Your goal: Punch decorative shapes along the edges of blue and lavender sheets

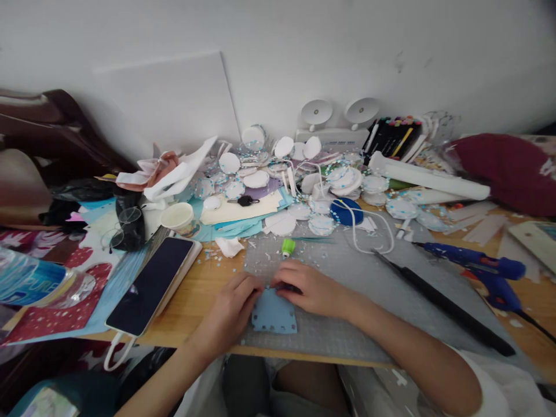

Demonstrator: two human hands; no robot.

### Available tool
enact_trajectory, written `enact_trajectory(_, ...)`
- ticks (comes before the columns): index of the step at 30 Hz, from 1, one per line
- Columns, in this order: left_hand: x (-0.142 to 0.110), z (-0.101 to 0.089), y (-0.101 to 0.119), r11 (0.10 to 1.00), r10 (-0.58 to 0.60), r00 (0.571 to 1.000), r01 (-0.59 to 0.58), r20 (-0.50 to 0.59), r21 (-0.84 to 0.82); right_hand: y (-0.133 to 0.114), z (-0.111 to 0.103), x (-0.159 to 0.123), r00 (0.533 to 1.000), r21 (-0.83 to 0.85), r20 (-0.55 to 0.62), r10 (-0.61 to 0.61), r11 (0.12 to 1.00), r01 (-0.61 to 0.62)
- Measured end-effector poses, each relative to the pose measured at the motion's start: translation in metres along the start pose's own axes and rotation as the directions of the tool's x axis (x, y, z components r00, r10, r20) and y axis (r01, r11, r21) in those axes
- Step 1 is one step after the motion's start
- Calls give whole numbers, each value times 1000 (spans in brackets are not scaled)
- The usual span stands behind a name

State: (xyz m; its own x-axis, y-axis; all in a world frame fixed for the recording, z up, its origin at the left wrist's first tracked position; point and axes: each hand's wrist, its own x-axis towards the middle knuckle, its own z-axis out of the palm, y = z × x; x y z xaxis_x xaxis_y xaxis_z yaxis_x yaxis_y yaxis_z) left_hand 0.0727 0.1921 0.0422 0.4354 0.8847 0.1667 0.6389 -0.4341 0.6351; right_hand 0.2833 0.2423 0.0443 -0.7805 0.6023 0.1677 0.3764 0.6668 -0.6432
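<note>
A light blue piece of paper [274, 315] lies on the grey mat near the table's front edge. Small cut-out shapes run along its sides and bottom edge. My left hand [234, 306] has its fingers closed at the paper's upper left corner. Across from it, my right hand [306, 288] has its fingers bent and pressed together at the upper right corner; the fingertips are partly hidden. Just beyond my hands stands a small bright green craft punch [288, 248], touched by neither. Tiny blue paper bits are scattered around it.
A phone [150, 284] and a paper cup [177, 217] are on the left, by a water bottle [39, 281]. Many white discs with blue dotted trim [343, 178] crowd the back. To the right lie a long black-handled tool [452, 307] and a blue glue gun [482, 263].
</note>
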Motion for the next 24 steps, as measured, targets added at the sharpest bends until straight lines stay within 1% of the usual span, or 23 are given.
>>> enact_trajectory(3, -2, 2, -3, 997, 74, 997, -74, -14, 26, 2, 1, 0, 1000, -26, 4, -22, 999, 22)
enact_trajectory(7, -4, 2, -5, 966, 181, 983, -174, -20, 190, 3, 1, -2, 993, -116, 35, -114, 986, 118)
enact_trajectory(10, -5, -1, -4, 936, 225, 974, -222, 21, 274, 3, 2, -3, 981, -189, 84, -175, 964, 188)
enact_trajectory(14, -6, -4, -2, 910, 235, 968, -249, 83, 332, 2, 2, -3, 964, -274, 147, -220, 928, 254)
enact_trajectory(17, -5, -5, 1, 882, 235, 965, -263, 121, 392, 2, 1, -5, 964, -302, 164, -209, 920, 250)
enact_trajectory(20, -5, -6, 6, 841, 231, 961, -275, 150, 466, 2, -1, -7, 969, -310, 183, -163, 926, 215)
enact_trajectory(24, -10, -9, 15, 798, 201, 972, -232, 118, 556, 0, -5, -10, 974, -310, 208, -87, 939, 150)
